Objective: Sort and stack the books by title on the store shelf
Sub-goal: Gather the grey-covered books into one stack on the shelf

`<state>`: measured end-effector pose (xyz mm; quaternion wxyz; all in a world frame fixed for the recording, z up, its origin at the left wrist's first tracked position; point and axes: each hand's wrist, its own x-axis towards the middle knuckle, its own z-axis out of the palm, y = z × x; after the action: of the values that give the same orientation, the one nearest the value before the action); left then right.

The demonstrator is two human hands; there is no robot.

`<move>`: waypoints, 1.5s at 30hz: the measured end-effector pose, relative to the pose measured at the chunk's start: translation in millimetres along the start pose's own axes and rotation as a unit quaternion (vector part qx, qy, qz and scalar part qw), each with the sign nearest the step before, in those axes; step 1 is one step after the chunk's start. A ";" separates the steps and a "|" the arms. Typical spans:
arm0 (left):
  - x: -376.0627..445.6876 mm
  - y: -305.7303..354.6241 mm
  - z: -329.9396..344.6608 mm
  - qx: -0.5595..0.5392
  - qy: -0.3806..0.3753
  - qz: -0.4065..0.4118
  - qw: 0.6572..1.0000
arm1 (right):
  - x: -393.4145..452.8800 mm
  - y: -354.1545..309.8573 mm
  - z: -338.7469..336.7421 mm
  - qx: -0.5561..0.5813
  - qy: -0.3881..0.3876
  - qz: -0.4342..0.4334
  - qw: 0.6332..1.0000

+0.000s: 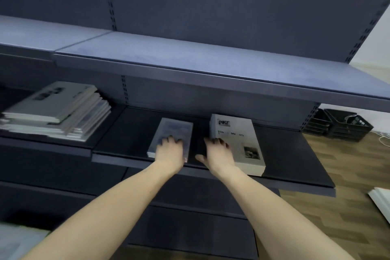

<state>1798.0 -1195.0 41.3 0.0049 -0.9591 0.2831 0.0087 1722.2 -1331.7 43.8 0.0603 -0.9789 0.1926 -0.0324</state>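
A small grey-blue book stack [176, 130] lies flat on the dark middle shelf [130, 131]. My left hand [170, 150] rests on its near end, fingers spread over the cover. To its right stands a thicker stack of white books [239, 133] with a title and a small photo on the top cover. My right hand [217, 152] touches the left near part of that stack, fingers slightly curled on the cover, thumb out over the bare shelf. A tall, uneven pile of white and blue books [57, 110] sits on the shelf's left section.
The upper shelf [190, 57] juts out above the books. Black plastic crates [339, 124] stand on the wooden floor at the right. A white object [382, 200] lies at the right edge, and something pale sits at the bottom left corner [19, 240].
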 end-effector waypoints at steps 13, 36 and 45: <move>-78.7 -219.7 -13.2 -0.014 0.057 -0.087 0.994 | -11.4 -235.0 17.0 0.028 0.010 -0.138 0.990; -23.9 -455.1 -6.4 -0.045 0.058 -0.222 0.972 | 143.0 -453.8 66.0 0.071 -0.068 -0.259 0.961; 21.0 -506.8 -5.9 -0.051 0.013 -0.192 0.980 | 193.5 -493.9 77.6 0.042 -0.105 -0.237 0.965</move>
<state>2091.0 -780.9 49.1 -0.0462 -0.9945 0.0933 0.0095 2092.0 -943.6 39.3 0.1120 -0.9911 -0.0535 0.0488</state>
